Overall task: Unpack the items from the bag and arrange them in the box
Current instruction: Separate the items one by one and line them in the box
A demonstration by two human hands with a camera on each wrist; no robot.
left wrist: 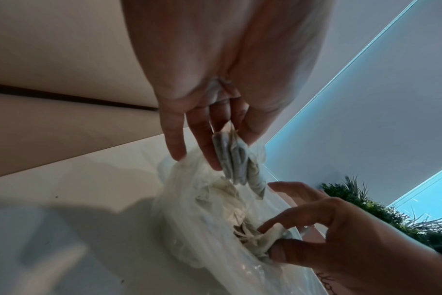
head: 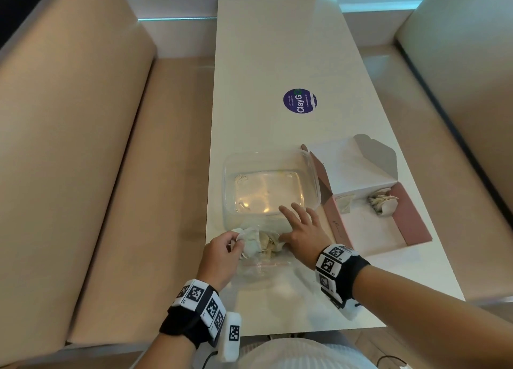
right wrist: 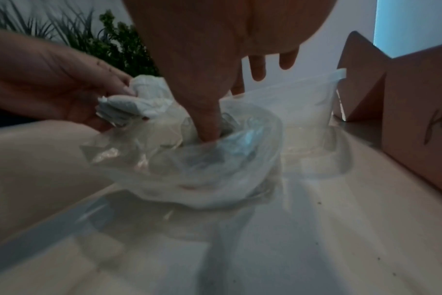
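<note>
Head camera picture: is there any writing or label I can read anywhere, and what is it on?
"ClayG": purple round sticker on the white table.
Smaller lines on that sticker: too small to read.
Dark script on the pink box wall: illegible.
Wristband squares: coded patterns, not words.

Long white table (head: 277,49) between two beige padded benches (head: 69,118).

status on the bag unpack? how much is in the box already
Early. Done: a few pale packets already lie in the pink box. In hand: the left hand pinches a bundle of packets at the clear bag's mouth; the right hand reaches into it. Left: more packets remain in the bag.
</note>
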